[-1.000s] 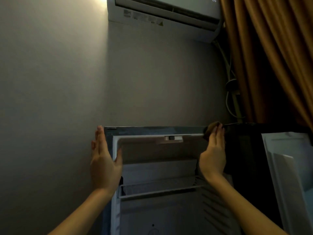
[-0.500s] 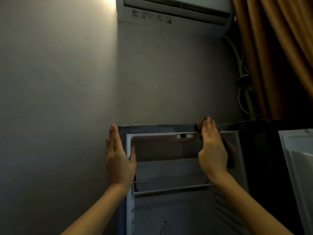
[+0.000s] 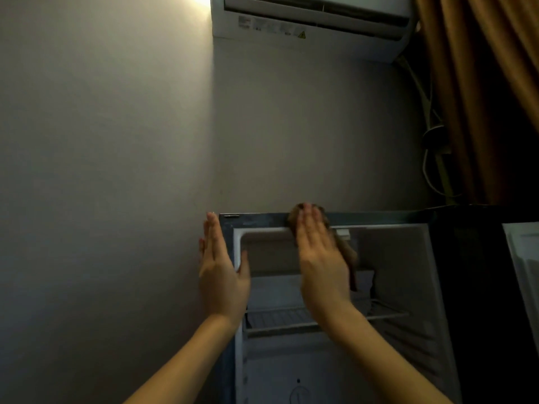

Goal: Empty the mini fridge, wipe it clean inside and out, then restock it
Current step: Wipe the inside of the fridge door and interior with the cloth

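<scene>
The mini fridge stands open against the wall, its white inside bare except for a wire shelf. My left hand lies flat with straight fingers against the fridge's upper left corner, thumb hooked on the front frame. My right hand presses a brown cloth with straight fingers against the top front edge of the fridge, left of the middle. Most of the cloth is hidden under the palm; a part hangs down on the right.
The fridge door is swung open at the right, its white inner lining showing. An air conditioner hangs on the wall above. Brown curtains and a cable fill the right corner.
My right hand has slid the cloth leftward along the fridge's top front edge, from the right corner to left of the middle. The left hand has kept its place on the left corner.
</scene>
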A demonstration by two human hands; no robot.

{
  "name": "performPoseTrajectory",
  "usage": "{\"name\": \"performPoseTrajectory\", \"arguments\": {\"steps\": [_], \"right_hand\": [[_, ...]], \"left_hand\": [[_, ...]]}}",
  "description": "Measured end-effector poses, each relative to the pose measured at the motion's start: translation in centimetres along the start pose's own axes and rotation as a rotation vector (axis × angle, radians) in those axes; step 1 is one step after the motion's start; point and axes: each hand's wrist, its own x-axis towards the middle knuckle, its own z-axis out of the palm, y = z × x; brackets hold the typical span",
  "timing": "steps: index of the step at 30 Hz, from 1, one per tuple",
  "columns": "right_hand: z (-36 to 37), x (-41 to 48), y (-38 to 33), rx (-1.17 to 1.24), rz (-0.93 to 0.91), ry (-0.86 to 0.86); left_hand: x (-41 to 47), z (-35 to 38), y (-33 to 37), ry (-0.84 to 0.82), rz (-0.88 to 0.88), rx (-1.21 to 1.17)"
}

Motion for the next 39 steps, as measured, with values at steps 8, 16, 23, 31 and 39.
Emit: {"name": "performPoseTrajectory", "arguments": {"steps": [8, 16, 23, 31, 39], "right_hand": [[1.3, 1.6, -5.1, 0.025, -0.103, 0.030], [0.5, 1.2, -3.3, 0.010, -0.080, 0.027], [1.1, 3.0, -7.2, 0.062, -0.367, -0.029], [0.1, 3.9, -2.7, 0.017, -0.381, -0.078], [-0.2, 4.0, -2.2, 0.035, -0.675, -0.206]], "left_hand": [[0.2, 0.2, -0.5, -0.027, 0.042, 0.020], [0.2, 0.2, -0.5, -0.023, 0.033, -0.036], [0.2, -0.1, -0.5, -0.021, -0.004, -0.009], [-0.1, -0.1, -0.4, -0.022, -0.090, -0.114], [-1.1, -0.8, 0.1, -0.086, -0.207, -0.153]]}}
